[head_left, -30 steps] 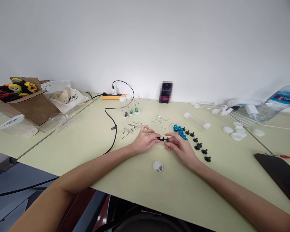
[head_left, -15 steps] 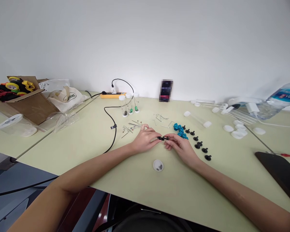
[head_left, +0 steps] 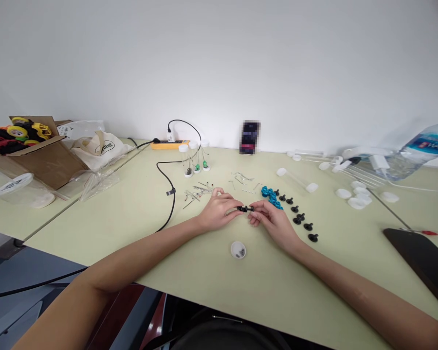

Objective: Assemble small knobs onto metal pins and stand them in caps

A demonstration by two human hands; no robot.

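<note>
Between my two hands is a small black part [head_left: 245,209], slim and roughly level above the table. The fingertips of my left hand [head_left: 219,210] pinch its left end. My right hand [head_left: 270,221] grips the other end between thumb and fingers. Exactly what the part is cannot be made out at this size. Just below my hands sits a white cap [head_left: 238,250] with a few small dark pieces in it. Blue knobs [head_left: 272,197] lie right behind my right hand, with a row of black disc-shaped pieces with stems [head_left: 308,226] to their right.
Thin metal rods [head_left: 197,192] and hex keys [head_left: 243,177] lie beyond my hands. Upright clear tubes [head_left: 184,163] stand before an orange power strip [head_left: 170,145]. A phone [head_left: 250,137] leans on the wall. White caps [head_left: 357,200], a water bottle [head_left: 423,153] and a cardboard box [head_left: 47,165] flank the workspace.
The view has shifted very slightly. Both hands keep their hold on the black part, and its right end shows a little more at my right fingertips.
</note>
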